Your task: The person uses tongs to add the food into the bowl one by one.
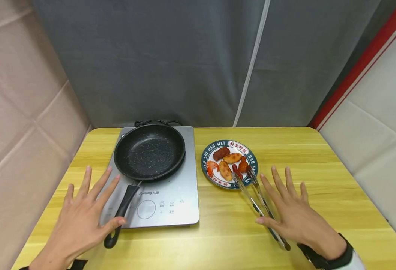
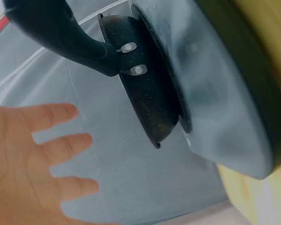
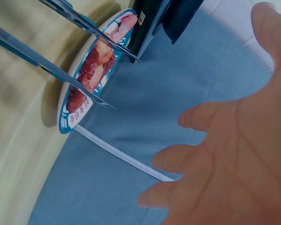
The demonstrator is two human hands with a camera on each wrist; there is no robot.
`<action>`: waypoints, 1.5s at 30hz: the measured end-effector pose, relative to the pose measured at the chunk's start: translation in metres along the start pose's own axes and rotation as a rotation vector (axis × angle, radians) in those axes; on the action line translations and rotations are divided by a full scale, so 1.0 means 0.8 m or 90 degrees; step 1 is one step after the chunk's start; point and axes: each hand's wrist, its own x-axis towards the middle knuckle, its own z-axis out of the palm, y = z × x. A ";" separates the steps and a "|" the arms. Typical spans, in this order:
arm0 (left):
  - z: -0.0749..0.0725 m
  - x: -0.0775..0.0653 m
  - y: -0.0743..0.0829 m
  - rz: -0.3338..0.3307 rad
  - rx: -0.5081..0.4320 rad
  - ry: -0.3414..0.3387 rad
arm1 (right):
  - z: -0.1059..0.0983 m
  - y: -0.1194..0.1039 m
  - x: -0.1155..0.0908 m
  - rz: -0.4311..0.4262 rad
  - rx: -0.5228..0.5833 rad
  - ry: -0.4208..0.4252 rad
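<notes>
My left hand (image 1: pixel 81 217) is spread with straight fingers beside the black handle of a frying pan (image 1: pixel 149 152). In the left wrist view the palm and the pan handle (image 2: pixel 61 37) are apart. The speckled black pan sits on a silver induction cooker (image 1: pixel 171 195). Spread as well, my right hand (image 1: pixel 290 212) is held above the table, near metal tongs (image 1: pixel 263 206). The tongs' tips rest on a patterned plate (image 1: pixel 208 152) that bears sausages, tomato and browned pieces of food (image 1: pixel 232 158). In the right wrist view that palm (image 3: pixel 239 154) holds nothing.
The cooker and plate stand on a yellow wood-grain table (image 1: pixel 225 232). A black cord (image 1: pixel 159 122) lies behind the pan. A grey curtain (image 1: pixel 171 63) closes off the back, with pale quilted panels (image 1: pixel 19 112) to the left and a white one at the right.
</notes>
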 end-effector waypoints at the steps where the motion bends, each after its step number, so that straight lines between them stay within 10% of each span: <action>1: 0.001 -0.001 0.000 -0.011 -0.005 -0.002 | 0.002 0.000 -0.001 0.001 0.001 -0.001; 10: 0.013 -0.010 0.010 -0.208 -0.128 -0.006 | 0.016 0.002 -0.007 0.032 0.015 0.042; 18: 0.017 -0.002 0.033 -0.379 -0.289 -0.124 | 0.036 0.002 -0.012 0.092 0.041 0.065; 30: 0.026 0.013 0.048 -0.440 -0.371 -0.176 | 0.064 0.003 -0.016 0.136 0.024 0.050; 38: 0.029 0.022 0.049 -0.506 -0.634 -0.213 | 0.077 0.003 -0.012 0.132 0.011 0.048; 45: 0.031 0.023 0.040 -0.466 -0.832 -0.285 | 0.085 0.000 -0.012 0.159 0.019 0.020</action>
